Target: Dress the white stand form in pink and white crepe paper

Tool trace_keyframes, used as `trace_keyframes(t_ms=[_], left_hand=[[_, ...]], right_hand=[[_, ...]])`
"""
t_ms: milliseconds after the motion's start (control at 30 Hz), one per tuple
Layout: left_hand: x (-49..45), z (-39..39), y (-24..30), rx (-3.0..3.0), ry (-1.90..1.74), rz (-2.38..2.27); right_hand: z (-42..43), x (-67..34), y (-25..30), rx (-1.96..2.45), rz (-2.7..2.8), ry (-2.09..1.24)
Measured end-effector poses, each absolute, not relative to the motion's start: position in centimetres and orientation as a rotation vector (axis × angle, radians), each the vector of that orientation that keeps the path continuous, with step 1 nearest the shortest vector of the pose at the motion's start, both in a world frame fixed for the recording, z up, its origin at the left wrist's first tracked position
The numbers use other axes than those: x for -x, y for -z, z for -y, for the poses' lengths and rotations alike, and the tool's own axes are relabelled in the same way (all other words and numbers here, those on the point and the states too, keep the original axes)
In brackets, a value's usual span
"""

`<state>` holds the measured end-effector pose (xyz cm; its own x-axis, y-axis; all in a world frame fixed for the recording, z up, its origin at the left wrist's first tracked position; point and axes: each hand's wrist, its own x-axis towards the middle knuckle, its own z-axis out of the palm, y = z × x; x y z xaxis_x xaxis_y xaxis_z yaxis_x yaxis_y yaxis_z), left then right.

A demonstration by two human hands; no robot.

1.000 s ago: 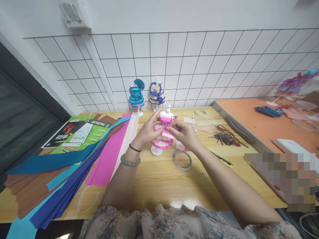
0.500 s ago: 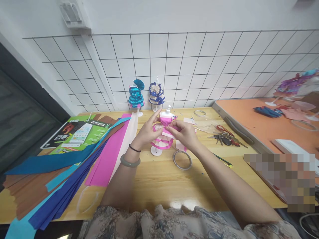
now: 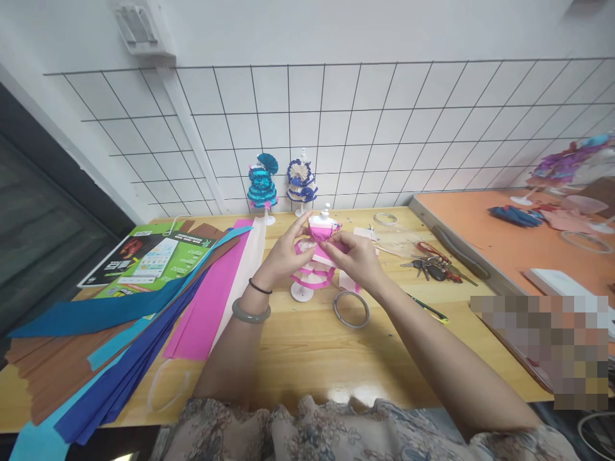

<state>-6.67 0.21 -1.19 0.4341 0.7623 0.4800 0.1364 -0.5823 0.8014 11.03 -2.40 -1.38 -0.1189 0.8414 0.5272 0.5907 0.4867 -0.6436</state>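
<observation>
In the middle of the table stands a miniature white dress form [image 3: 327,219], tilted, on a round white base [image 3: 302,293]. Pink and white paper clothes it: a pink bodice [image 3: 319,234] and a tiered skirt [image 3: 314,279] with pink edging. My left hand [image 3: 288,253] is closed around the left side of the form, its thumb against the waist. From the right, my right hand [image 3: 356,257] pinches the pink paper at the waist between thumb and fingers. The fingers of both hands partly hide the waist and upper skirt.
Paper strips [image 3: 202,307] in several colours and a green leaflet [image 3: 158,256] lie left. Two dressed forms, one teal [image 3: 262,186] and one blue [image 3: 302,179], stand behind. To the right are a tape roll [image 3: 352,310], keys [image 3: 435,269] and a cutter [image 3: 427,308].
The dress form has shifted very slightly to the right at its top. Both hands keep nearly the same place and hold.
</observation>
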Motion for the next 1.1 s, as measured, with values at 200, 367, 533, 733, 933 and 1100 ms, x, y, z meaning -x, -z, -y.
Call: trace_keyframes(t_ms=[200, 367, 533, 733, 933, 1100], left_hand=[[6.58, -0.11, 1.18, -1.952, -1.143, -0.722], [6.64, -0.18, 1.07, -1.896, -1.155, -0.65], [6.63, -0.17, 0.8, -1.866, -1.166, -0.603], [6.48, 0.19, 0.56, -1.905, -1.174, -0.626], [6.42, 0.26, 0.6, -1.925, -1.189, -0.65], [6.46, 0.28, 0.64, -1.908, -1.185, -0.662]], right_hand=[[2.56, -10.94, 1.15, 1.217, 1.809, -0.35], [2.72, -10.92, 1.01, 1.217, 1.819, -0.332], [2.79, -11.03, 0.9, 1.207, 1.858, -0.271], [2.54, -11.39, 0.78, 1.199, 1.915, -0.283], [2.62, -11.66, 0.55, 1.171, 1.934, -0.351], [2.81, -11.76, 0.46, 1.163, 1.926, -0.446]])
